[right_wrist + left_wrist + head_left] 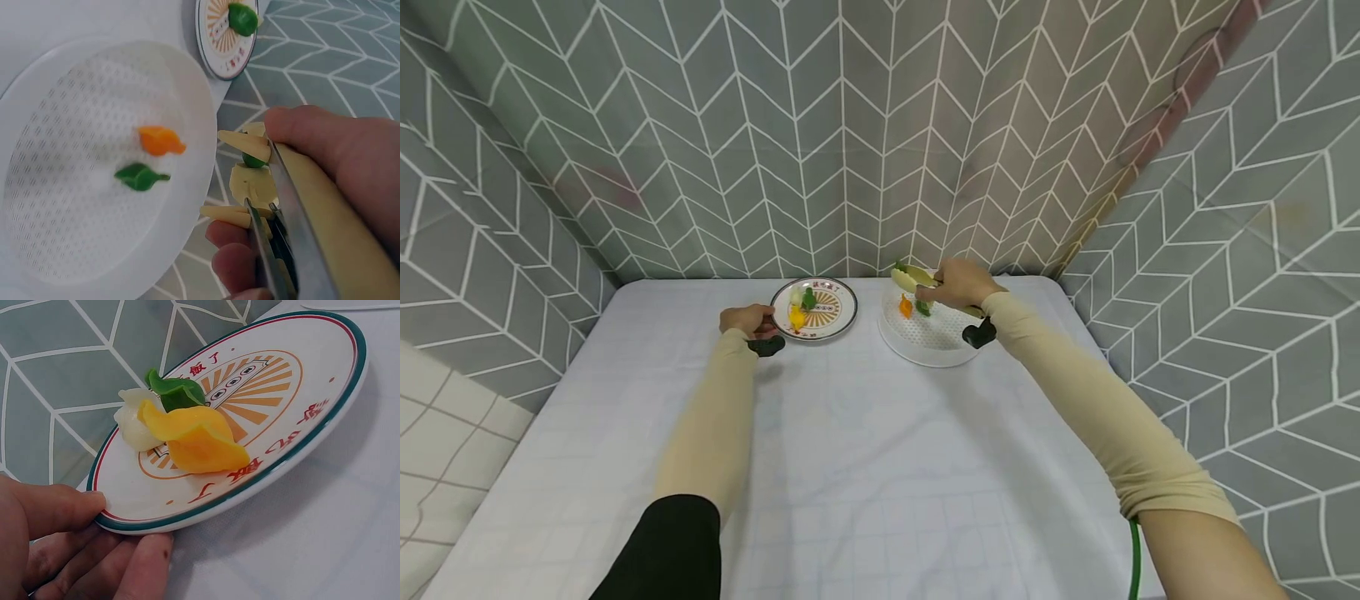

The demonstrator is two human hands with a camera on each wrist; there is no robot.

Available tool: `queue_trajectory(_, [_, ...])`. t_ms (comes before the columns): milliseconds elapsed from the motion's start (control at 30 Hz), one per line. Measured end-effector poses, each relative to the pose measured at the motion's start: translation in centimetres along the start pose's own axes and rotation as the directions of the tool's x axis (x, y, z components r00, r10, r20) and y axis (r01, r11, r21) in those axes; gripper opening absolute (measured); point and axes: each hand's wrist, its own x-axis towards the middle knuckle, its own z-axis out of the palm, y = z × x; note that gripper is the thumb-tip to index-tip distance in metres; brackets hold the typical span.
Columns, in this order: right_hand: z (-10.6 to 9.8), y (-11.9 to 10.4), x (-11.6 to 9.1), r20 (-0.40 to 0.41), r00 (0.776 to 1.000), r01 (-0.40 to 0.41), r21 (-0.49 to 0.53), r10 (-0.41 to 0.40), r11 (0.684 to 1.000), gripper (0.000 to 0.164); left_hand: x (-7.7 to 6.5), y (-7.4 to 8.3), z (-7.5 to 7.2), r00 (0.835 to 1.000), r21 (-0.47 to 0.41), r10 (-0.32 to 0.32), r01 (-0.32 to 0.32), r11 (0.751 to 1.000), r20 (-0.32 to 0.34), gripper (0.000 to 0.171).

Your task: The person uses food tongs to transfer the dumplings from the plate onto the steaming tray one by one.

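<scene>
My left hand (747,320) pinches the near left rim of a round plate (842,321) with a dark green edge, thumb on top and fingers below. On the plate sit a yellow dumpling (203,440), a white dumpling (134,425) and a green dumpling (178,394). My right hand (962,283) grips metal tongs (300,225) with pale beige tips, held over the far side of a white perforated basket (917,357). Partly hidden at the tong tips is something green (253,159). An orange dumpling (159,140) and a green dumpling (140,177) lie in the basket.
Plate and basket stand side by side near the back edge of a table with a white cloth (850,467). Grey curtains (865,150) with white zigzag lines hang right behind and along the sides. A green cord (1135,558) hangs by the right arm.
</scene>
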Motion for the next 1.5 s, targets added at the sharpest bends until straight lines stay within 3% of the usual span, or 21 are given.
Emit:
queue_trajectory(233, [-0.3, 2.1, -0.1, -0.008, 0.999, -0.038, 0.002, 0.038, 0.999, 0.047, -0.1, -0.1, -0.2, 1.0, -0.011, -0.004, 0.004, 1.0, 0.005, 0.011])
queue_trajectory(533, [0.2, 4.7, -1.0, 0.063, 0.991, -0.116, -0.055, 0.119, 0.992, 0.07, -0.3, 0.2, -0.3, 1.0, 0.001, 0.009, -0.009, 1.0, 0.026, 0.013])
queue_trajectory(700, [1.0, 5.6, -1.3, 0.101, 0.985, -0.131, -0.076, 0.138, 0.988, 0.072, -0.1, 0.2, -0.2, 1.0, 0.002, 0.012, -0.012, 1.0, 0.024, 0.012])
queue_trajectory(1033, [2.8, 6.9, -1.8, 0.129, 0.979, -0.152, -0.061, 0.158, 0.987, 0.066, -0.3, 0.3, -0.4, 0.999, 0.004, 0.01, -0.01, 1.0, 0.041, 0.012])
queue_trajectory(1233, [2.8, 7.5, -1.8, 0.145, 0.977, -0.153, -0.044, 0.158, 0.987, 0.069, -0.4, 0.4, -0.3, 1.0, 0.006, 0.011, -0.011, 1.0, 0.024, 0.012])
queue_trajectory(1500, [3.0, 7.7, -1.7, 0.16, 0.971, -0.172, -0.045, 0.177, 0.984, 0.058, -0.4, 0.1, -0.2, 1.0, -0.014, 0.008, -0.008, 1.0, 0.022, 0.013])
